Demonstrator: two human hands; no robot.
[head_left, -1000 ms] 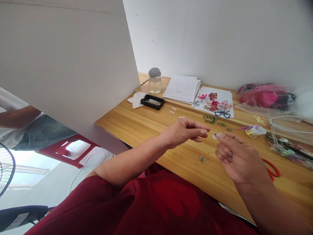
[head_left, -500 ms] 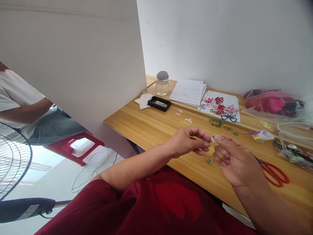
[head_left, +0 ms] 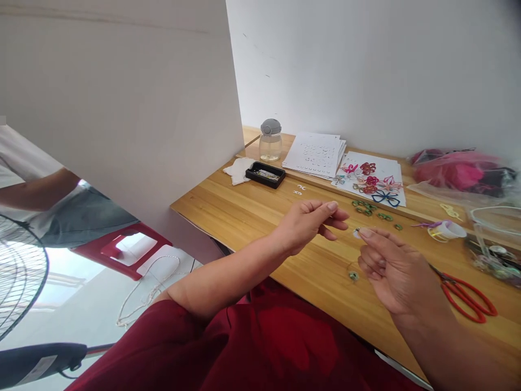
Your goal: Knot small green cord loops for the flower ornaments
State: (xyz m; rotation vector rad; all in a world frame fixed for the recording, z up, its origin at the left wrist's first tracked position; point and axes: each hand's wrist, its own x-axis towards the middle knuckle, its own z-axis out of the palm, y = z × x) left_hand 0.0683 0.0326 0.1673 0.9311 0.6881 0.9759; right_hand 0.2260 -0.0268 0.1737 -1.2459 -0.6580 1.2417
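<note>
My right hand (head_left: 393,266) pinches a small white piece (head_left: 357,233) between thumb and forefinger, above the table. To its left, my left hand (head_left: 313,224) hovers with thumb and forefinger pressed together; whatever they hold, perhaps a fine thread, is too thin to make out. Below the hands is a small green ring-like piece (head_left: 353,276) with a fine strand arcing beside it. Several green thread-wrapped rings (head_left: 363,207) lie beyond my right hand. Small white curved pieces (head_left: 299,189) rest on the table past my left hand.
Red-handled scissors (head_left: 468,296) lie right of my right hand, near a spool (head_left: 446,231). Behind are a black tray (head_left: 265,175), a lidded bottle (head_left: 271,141), paper sheets (head_left: 313,152) and colourful flower pieces (head_left: 369,182). Another person's arm (head_left: 40,190) shows at left beside a fan (head_left: 20,271).
My left hand has drawn away from the white piece, slightly left and up, and its thumb now lies over the forefinger. My right hand still holds the piece. The view has shifted slightly.
</note>
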